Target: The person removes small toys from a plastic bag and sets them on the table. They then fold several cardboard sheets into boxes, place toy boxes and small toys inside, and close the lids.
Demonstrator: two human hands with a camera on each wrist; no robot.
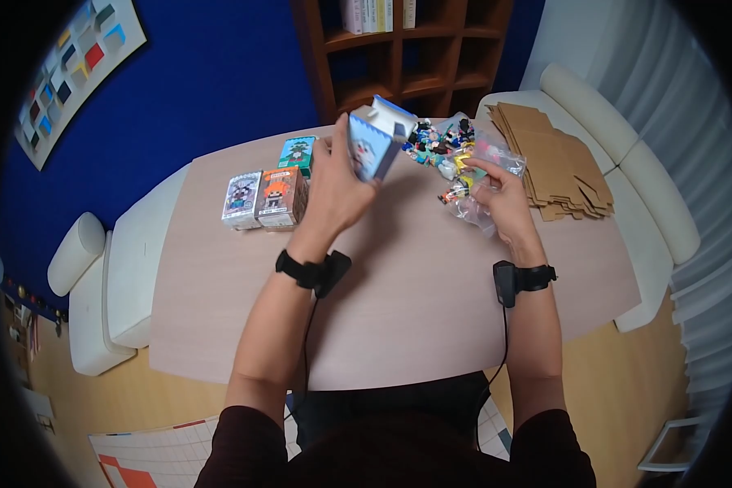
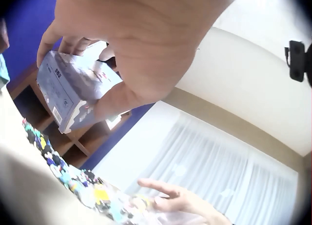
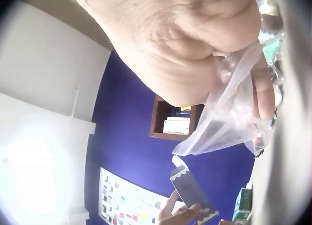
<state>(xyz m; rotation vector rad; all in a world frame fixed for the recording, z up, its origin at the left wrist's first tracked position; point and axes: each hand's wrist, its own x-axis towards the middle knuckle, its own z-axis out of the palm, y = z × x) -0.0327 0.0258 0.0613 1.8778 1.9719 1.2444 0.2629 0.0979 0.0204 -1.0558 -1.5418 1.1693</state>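
Note:
Raised above the table, my left hand (image 1: 339, 191) grips a small blue cardboard box (image 1: 372, 154) with a picture on its front. The box is tilted, and its top flaps stand open with a white inside showing. To the right, my right hand (image 1: 510, 207) holds a clear plastic bag (image 3: 219, 122) that hangs out from between thumb and fingers. Its index finger points out over a pile of small colourful toy figures (image 1: 443, 145). More clear plastic (image 1: 473, 213) lies under and around this hand.
Three small printed boxes stand left on the table (image 1: 382, 309): a white one (image 1: 241, 199), an orange one (image 1: 281, 199) and a green one (image 1: 299, 153). Flattened brown cardboard (image 1: 549, 163) lies at the right. Behind are a wooden shelf (image 1: 398, 58) and white seats (image 1: 142, 252).

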